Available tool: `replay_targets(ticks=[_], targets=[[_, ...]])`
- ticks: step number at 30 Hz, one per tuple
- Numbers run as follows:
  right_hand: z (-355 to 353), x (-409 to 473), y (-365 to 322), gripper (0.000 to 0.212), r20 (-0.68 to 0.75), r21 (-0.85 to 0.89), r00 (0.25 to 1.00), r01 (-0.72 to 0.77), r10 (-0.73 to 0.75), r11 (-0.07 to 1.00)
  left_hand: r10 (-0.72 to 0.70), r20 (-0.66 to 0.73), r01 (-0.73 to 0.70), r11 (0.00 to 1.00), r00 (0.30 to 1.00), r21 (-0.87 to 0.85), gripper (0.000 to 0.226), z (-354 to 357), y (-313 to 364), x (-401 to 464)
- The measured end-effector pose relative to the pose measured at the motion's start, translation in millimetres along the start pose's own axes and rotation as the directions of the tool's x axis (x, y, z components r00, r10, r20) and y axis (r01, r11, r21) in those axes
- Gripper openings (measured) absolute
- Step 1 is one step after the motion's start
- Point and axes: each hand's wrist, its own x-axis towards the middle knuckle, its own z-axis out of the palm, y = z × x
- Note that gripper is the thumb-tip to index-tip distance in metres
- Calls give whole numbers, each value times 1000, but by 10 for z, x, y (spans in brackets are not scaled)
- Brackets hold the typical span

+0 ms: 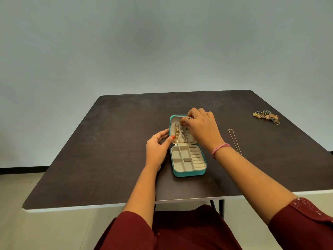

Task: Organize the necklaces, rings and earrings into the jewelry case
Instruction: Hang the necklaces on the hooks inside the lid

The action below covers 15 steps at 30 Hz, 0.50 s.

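— What is being seen, biggest thing first?
— A dark table (111, 150) is being used as the work surface. At its middle a teal jewelry case (189, 173) is lying open, its lid laid back flat on the far side.

— And the hands?
— The case lid's left edge is being steadied by the left hand (157, 148), thumb pressed on the rim, fingers curled round it. The top of a silver necklace (184, 132) is being pinched by the right hand (201, 126) at the lid's upper edge.

— What is lying around that pinch?
— Just left of it, a gold necklace (176, 132) is hanging in the lid. Nearer the person, the case's tray compartments are being shown bare. Well off to the right, a thin chain (234, 141) is lying on the table, and farther right still, a jewelry pile (266, 116).
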Motion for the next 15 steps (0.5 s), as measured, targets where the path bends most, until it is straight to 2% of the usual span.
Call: replay_targets(ticks=[6,15], targets=[[18,4,31,33,-42,-62,999,-32,29,998,2,3,-2,1000,1000,4,34,2,9,-2],[75,-7,98,35,-103,-38,995,15,-18,999,1,5,-1,1000,1000,-5,34,4,21,-7]])
